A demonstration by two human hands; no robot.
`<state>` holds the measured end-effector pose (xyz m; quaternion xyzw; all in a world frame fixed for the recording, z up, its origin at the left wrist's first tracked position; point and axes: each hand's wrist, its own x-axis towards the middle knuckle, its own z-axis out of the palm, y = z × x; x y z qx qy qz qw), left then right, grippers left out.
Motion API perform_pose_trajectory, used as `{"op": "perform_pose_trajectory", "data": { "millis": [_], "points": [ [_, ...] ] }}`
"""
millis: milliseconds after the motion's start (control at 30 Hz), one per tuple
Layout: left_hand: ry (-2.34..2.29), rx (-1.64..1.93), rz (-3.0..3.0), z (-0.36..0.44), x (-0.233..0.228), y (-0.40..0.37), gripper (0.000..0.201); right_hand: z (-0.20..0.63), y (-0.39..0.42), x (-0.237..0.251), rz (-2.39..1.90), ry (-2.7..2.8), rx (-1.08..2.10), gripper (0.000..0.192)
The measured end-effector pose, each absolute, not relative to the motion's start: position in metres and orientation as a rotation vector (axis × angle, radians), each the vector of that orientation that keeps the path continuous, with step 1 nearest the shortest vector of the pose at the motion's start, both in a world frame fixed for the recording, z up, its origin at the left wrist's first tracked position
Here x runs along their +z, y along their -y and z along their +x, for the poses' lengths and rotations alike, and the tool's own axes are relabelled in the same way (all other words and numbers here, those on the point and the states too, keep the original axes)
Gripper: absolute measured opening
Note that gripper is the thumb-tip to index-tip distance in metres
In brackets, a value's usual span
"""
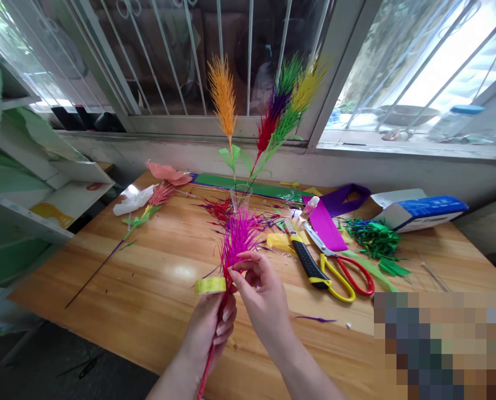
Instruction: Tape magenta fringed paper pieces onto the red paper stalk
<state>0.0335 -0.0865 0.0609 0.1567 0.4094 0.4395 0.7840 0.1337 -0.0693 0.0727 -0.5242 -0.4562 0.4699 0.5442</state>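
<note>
Your left hand point(208, 328) grips the red stem point(208, 361) of a magenta fringed paper spike point(237, 239), w/ a roll of yellow-green tape point(210, 285) sitting at the fingertips. Your right hand point(264, 300) pinches the fringe base just above the tape, fingers closed on it. The spike is held over the wooden table point(148, 300), near its front edge.

Progress, as I read it: fringe looks fully wound at the top, but the stem below is bare red, so wrapping seems only partly done.

Beyond: clear glass point(240, 197) w/ finished orange, red, purple, green & yellow spikes; utility knife point(308, 261) & scissors point(343, 272) to the right; green scraps point(375, 239) farther off.
</note>
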Motion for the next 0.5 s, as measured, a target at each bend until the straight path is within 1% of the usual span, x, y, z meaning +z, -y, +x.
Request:
{"op": "perform_pose_trajectory", "data": {
  "millis": [333, 500],
  "points": [
    [-1.006, 0.914, 0.43, 0.0373, 0.0676, 0.0871, 0.044, 0.132, 0.0734, 0.0742, -1.331, 1.258, 0.872, 0.021],
    [-1.042, 0.925, 0.487, 0.0393, 0.0684, 0.0867, 0.043, 0.1311, 0.0768, 0.074, -1.336, 1.322, 0.732, 0.025]
  ]
}}
